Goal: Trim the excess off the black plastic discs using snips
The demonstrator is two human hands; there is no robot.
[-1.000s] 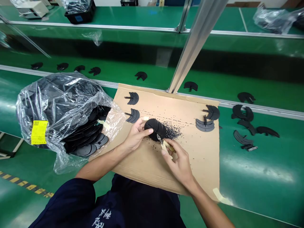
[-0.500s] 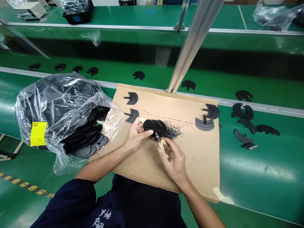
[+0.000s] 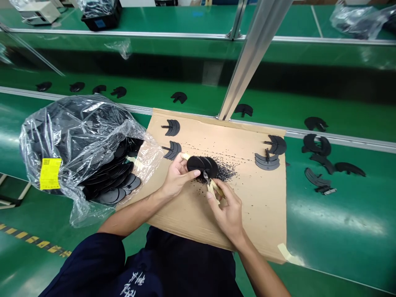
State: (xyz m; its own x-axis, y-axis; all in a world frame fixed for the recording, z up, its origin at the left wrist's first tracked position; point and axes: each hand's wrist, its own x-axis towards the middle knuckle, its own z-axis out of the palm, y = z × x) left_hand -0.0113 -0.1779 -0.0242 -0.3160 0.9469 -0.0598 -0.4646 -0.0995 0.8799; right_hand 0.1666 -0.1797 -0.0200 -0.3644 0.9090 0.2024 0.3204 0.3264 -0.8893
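Between thumb and fingers, my left hand [image 3: 178, 175] grips a stack of thin black plastic discs [image 3: 201, 166], fanned slightly. My right hand [image 3: 227, 208] is closed around the cream-coloured handles of a pair of cutting pliers [image 3: 211, 189]. The metal jaws meet the lower edge of the discs; whether they bite on anything is too small to tell. Beneath the discs, many tiny black scraps [image 3: 227, 171] lie scattered over a cardboard sheet [image 3: 185, 210]. A clear plastic bag [image 3: 83, 123] full of similar black discs lies open at the left.
Fanned black curved pieces [image 3: 171, 128] lie at the cardboard's left, with more curved pieces [image 3: 267, 161] at its right. Loose black parts [image 3: 318, 175] rest on the green bench. A metal post [image 3: 247, 62] rises behind the cardboard. On the conveyor belt sit spaced black pieces [image 3: 179, 97].
The black pieces on the belt behind have shifted slightly to the left. The plier jaws have moved a little at the discs' edge; both hands stay nearly in place.
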